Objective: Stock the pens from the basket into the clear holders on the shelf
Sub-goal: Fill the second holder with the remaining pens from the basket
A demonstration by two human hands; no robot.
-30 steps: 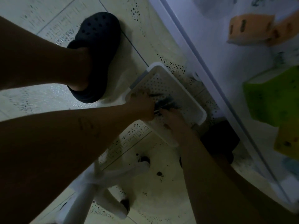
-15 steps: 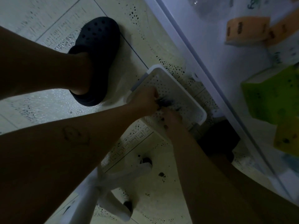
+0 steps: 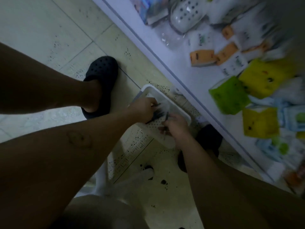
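- Both hands down in the white basket point(image 3: 179, 107) on the floor, centre frame, gathering pens point(image 3: 158, 113).
- Left hand point(image 3: 143, 108) closed around a dark bunch; right hand point(image 3: 177, 126) pinches one or two.
- Next, I'd say: lift them to the shelf point(image 3: 166, 61), upper right; clear holders not identifiable.

A small shop, seen from above in dim light. A long white shelf point(image 3: 165, 52) runs diagonally along the right side, crowded with packaged goods laid out for sale: orange boxes point(image 3: 202, 57) in a row, green point(image 3: 229, 95) and yellow packs point(image 3: 260, 121), white cartons with green print point(image 3: 236, 64), and a clear-wrapped item with dark dots point(image 3: 186, 14). Many goods repeat in several copies, as shop stock does. The floor point(image 3: 49, 30) is pale speckled tile, and a white perforated basket point(image 3: 179, 111) sits on it against the shelf's base.
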